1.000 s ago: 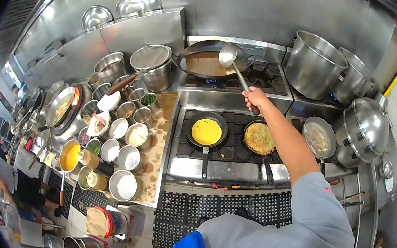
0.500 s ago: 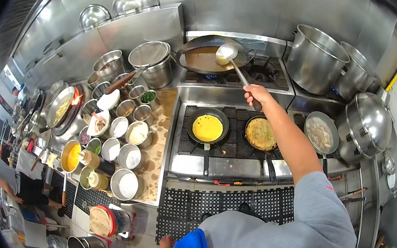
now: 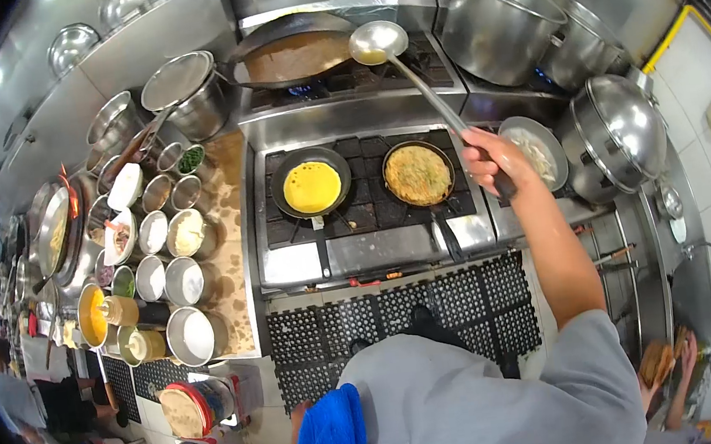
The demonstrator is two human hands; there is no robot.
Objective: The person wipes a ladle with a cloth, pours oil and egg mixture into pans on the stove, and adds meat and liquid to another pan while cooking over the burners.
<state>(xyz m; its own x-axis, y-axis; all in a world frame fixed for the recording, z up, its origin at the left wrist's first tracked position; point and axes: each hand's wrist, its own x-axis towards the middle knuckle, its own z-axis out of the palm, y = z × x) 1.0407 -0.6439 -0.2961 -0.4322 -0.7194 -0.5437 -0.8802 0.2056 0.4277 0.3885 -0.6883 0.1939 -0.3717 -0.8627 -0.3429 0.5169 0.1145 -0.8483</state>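
Observation:
My right hand [image 3: 498,160] is closed around the handle of a long steel ladle [image 3: 426,89]. The ladle's bowl, with some yellowish liquid in it, is over the back burners, just right of a dark wok [image 3: 293,58] of brown liquid. Below the ladle, a pan with a yellow egg round [image 3: 311,187] and a pan with a browned omelette [image 3: 417,174] sit on the front burners. Partly behind my right hand is a pan of pale pieces in liquid [image 3: 537,157]. Only a sliver of my left hand [image 3: 299,411] shows beside a blue towel [image 3: 332,435]; its fingers are hidden.
Steel containers of ingredients, such as a bowl of white powder [image 3: 195,335], crowd the left counter [image 3: 234,271]. Large stockpots [image 3: 500,26] and a lidded steamer [image 3: 613,136] stand right. Another person's hands [image 3: 687,357] appear at lower right; black mats [image 3: 470,305] cover the floor.
The ladle has come out of the wok and moved right, toward me, with my right hand. The view has turned right. Another person's hands have appeared at lower right.

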